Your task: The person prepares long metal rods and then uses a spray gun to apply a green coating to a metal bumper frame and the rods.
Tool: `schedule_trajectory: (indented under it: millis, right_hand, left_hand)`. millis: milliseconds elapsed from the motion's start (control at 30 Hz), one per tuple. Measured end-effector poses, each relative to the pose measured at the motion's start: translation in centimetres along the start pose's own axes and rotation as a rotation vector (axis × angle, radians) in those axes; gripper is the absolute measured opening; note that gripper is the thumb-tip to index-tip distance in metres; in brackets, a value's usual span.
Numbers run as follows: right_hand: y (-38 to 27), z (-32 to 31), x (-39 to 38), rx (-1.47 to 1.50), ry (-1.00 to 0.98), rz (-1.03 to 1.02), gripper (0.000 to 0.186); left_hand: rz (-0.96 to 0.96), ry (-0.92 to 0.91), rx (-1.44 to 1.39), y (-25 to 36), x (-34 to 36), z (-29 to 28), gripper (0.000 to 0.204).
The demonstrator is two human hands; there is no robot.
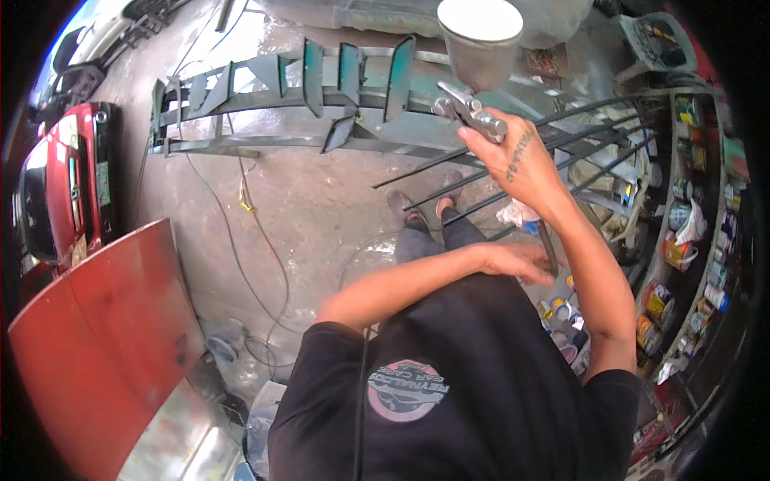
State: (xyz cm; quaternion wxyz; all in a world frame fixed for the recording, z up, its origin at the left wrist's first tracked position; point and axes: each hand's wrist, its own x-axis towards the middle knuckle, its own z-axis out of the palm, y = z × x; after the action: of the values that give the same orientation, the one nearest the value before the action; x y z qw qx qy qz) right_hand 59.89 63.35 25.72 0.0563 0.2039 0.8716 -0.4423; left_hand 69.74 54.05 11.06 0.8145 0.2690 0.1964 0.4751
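Observation:
My right hand (517,160) is raised at the upper right, wrapped round a metal spray gun (473,112). A pale cup with a white top (481,48) sits on the gun. In front of my waist, my left hand (521,260) closes round a dark air hose (549,244), though its fingers are partly hidden. A crumpled whitish cloth (517,213) shows below my right wrist. Beyond the gun, dark angular trim pieces (349,72) stand on a long curved dark panel (265,100). The spray gun is apart from these pieces.
Long thin black strips (449,188) reach out from the right near my feet. Shelves of paint cans (658,301) line the right side. Hoses (228,216) trail over the floor. A red panel (104,321) leans at left, near a red car (68,184).

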Motion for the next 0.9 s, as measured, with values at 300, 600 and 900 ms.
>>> schedule_trajectory:
  millis: [300, 600, 900]
  right_hand:
    - [-4.3, 2.4, 2.9, 0.037, -0.2, -0.048, 0.042]
    - [-6.2, 5.4, 7.1, 0.055, 0.009, -0.148, 0.038]
    - [-8.0, 8.4, 5.6, 0.019, -0.237, -0.12, 0.041]
  left_hand:
    - [0.045, 0.01, -0.029, -1.2, -1.4, -0.5, 0.09]
    - [0.086, 0.327, -0.134, 0.2, -6.4, -0.2, 0.082]
    - [0.083, 0.264, -0.08, -0.6, -7.2, 0.2, 0.074]
